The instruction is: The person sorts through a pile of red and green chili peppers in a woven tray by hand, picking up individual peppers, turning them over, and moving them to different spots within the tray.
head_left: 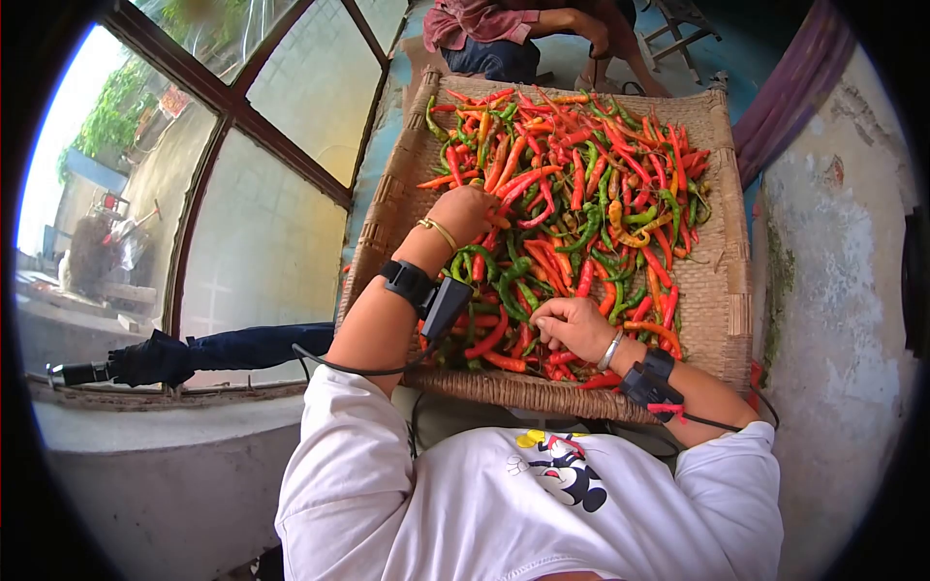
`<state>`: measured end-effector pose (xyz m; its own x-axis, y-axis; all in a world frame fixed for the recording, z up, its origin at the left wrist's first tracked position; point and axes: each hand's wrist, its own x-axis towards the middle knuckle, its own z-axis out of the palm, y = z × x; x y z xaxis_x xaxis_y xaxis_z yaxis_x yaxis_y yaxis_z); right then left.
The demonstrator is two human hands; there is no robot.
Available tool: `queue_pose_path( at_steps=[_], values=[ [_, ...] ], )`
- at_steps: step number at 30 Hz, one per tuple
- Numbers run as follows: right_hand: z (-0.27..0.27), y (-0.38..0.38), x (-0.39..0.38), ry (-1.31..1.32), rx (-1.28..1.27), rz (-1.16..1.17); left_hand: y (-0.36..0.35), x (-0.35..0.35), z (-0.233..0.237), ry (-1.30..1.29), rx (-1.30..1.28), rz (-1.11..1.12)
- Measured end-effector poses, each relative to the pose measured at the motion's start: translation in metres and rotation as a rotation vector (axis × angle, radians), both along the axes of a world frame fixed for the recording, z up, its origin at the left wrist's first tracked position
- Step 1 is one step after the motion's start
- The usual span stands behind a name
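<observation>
Red, orange and green chillies (581, 184) lie heaped across a woven tray (725, 290) that rests against our lap and reaches away from us. Our left hand (465, 213) sits on the pile near the tray's left edge, fingers curled down into the chillies; we cannot tell whether they grip any. Our right hand (573, 327) rests nearer to us, on the near part of the heap, fingers bent with their tips among the chillies, and again we cannot tell if they hold one. Each wrist carries a black strapped device (426, 290) and a bangle (438, 230). A folded umbrella (194, 353) lies on the sill (145, 407) to our left, under the window (262, 223). Another person (504, 34) sits beyond the tray's far edge.
</observation>
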<state>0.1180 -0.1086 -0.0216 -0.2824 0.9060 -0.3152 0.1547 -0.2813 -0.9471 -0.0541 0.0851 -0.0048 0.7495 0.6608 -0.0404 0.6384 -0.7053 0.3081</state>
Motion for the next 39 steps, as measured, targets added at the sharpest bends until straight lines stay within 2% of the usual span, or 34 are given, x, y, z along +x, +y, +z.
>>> queue_pose_path(
  at_steps=[6, 9, 11, 13, 14, 18, 20, 22, 27, 28, 29, 30, 31, 33, 34, 35, 37, 38, 39],
  values=[
    [0.007, 0.002, -0.007, 0.098, -0.126, -0.113, -0.019, 0.009, 0.019, -0.145, 0.224, -0.073],
    [0.001, 0.007, -0.004, 0.175, -0.023, -0.204, -0.042, 0.022, 0.039, -0.077, 0.103, -0.073],
    [-0.002, 0.012, -0.001, 0.204, -0.027, -0.256, -0.048, 0.026, 0.04, -0.097, 0.135, -0.127],
    [0.006, 0.014, 0.003, 0.288, -0.025, -0.45, -0.057, 0.03, 0.043, -0.076, 0.015, -0.205],
    [0.007, 0.015, 0.005, 0.299, -0.008, -0.477, -0.06, 0.031, 0.036, -0.114, 0.042, -0.24],
    [0.003, 0.018, 0.009, 0.3, 0.051, -0.469, -0.079, 0.044, 0.04, 0.079, 0.008, -0.325],
    [0.002, 0.018, 0.011, 0.184, 0.127, -0.439, -0.081, 0.046, 0.034, 0.074, 0.016, -0.325],
    [-0.002, 0.017, 0.015, 0.245, 0.068, -0.444, -0.083, 0.046, 0.032, 0.071, 0.025, -0.326],
    [0.004, 0.019, 0.026, 0.391, -0.052, -0.466, -0.08, 0.046, 0.03, -0.137, -0.062, -0.337],
    [0.004, 0.02, 0.028, 0.503, -0.096, -0.511, -0.077, 0.044, 0.029, -0.135, -0.063, -0.338],
    [0.004, 0.022, 0.031, 0.616, -0.141, -0.555, -0.073, 0.042, 0.026, -0.248, -0.079, -0.307],
    [0.002, 0.023, 0.034, 0.67, -0.182, -0.609, -0.069, 0.041, 0.024, -0.36, -0.096, -0.276],
    [0.003, 0.024, 0.037, 0.671, -0.182, -0.61, -0.066, 0.04, 0.022, -0.359, -0.096, -0.277],
    [0.005, 0.026, 0.042, 0.954, -0.281, -0.655, -0.061, 0.038, 0.02, -0.345, -0.292, -0.241],
    [0.003, 0.027, 0.045, 0.981, -0.285, -0.634, -0.06, 0.038, 0.019, -0.333, -0.524, -0.184],
    [0.002, 0.027, 0.046, 0.981, -0.285, -0.636, -0.059, 0.039, 0.018, -0.332, -0.524, -0.185],
    [0.0, 0.027, 0.047, 1.017, -0.228, -0.594, -0.058, 0.039, 0.018, -0.332, -0.835, -0.14],
    [0.001, 0.027, 0.046, 1.017, -0.229, -0.595, -0.057, 0.039, 0.016, -0.331, -0.836, -0.14],
    [0.004, 0.027, 0.044, 1.05, -0.214, -0.599, -0.057, 0.039, 0.015, -0.348, -0.955, -0.089]
  ],
)
